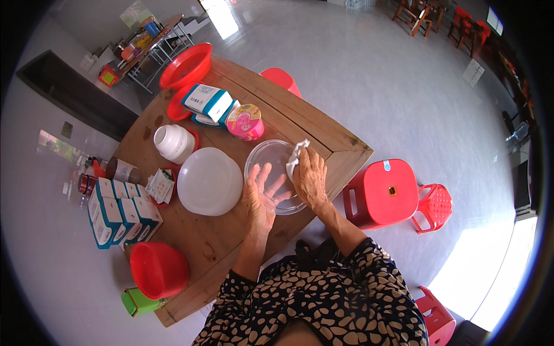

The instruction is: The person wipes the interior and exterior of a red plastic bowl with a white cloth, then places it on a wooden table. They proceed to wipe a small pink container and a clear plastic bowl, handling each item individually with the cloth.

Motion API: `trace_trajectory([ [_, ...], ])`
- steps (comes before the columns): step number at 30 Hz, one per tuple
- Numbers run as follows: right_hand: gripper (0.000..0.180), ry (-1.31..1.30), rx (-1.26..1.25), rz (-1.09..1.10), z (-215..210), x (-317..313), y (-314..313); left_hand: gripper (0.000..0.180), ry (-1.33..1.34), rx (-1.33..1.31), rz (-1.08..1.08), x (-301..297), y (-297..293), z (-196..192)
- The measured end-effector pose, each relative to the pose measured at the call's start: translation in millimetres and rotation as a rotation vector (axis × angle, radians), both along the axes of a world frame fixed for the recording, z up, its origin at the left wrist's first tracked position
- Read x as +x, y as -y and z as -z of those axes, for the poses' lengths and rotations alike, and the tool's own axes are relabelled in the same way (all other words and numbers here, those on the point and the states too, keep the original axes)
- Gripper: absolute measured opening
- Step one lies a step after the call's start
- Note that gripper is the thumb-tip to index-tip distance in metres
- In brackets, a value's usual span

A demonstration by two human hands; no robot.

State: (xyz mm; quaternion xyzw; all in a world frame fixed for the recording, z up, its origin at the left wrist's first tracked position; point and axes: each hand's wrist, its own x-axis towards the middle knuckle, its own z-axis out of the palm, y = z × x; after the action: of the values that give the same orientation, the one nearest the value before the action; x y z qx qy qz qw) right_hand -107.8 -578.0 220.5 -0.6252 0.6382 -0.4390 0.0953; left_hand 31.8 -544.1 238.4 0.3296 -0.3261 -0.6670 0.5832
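A clear round plastic lid (271,151) is in front of me, over the near right part of the wooden table. My left hand (261,199) supports it at its left side with fingers spread, some of them seen through the plastic. On the opposite side my right hand (310,179) is closed on a crumpled white tissue (296,158), pressed at the lid's right rim. Just left of my left hand lies a round, translucent white stack of lids or bowls (210,181). A pink-and-gold tub (245,123) stands beyond the clear lid.
The wooden table (222,242) carries white-and-teal packs (209,101), a white jar-shaped stack (173,143), a red basin (187,65), and a red bucket (158,269). More packs (124,210) line its left edge. Red stools (385,192) stand at the right.
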Motion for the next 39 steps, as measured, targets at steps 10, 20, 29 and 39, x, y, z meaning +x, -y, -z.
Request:
trace_trajectory([
  [10, 0.056, -0.091, -0.133, -0.057, 5, 3, -73, 0.065, -0.041, 0.065, -0.024, -4, -3, -9],
  [20, 0.053, -0.072, -0.237, -0.135, -16, -2, -15, 0.062, 0.006, 0.057, -0.007, -8, -3, -19],
  [29, 0.053, -0.192, -0.324, -0.475, -53, 15, -36, 0.068, -0.151, 0.119, -0.050, -8, -9, -8],
  [39, 0.038, 0.038, -0.104, -0.186, -23, -45, 24, 0.065, -0.049, -0.037, -0.093, -27, -11, -11],
])
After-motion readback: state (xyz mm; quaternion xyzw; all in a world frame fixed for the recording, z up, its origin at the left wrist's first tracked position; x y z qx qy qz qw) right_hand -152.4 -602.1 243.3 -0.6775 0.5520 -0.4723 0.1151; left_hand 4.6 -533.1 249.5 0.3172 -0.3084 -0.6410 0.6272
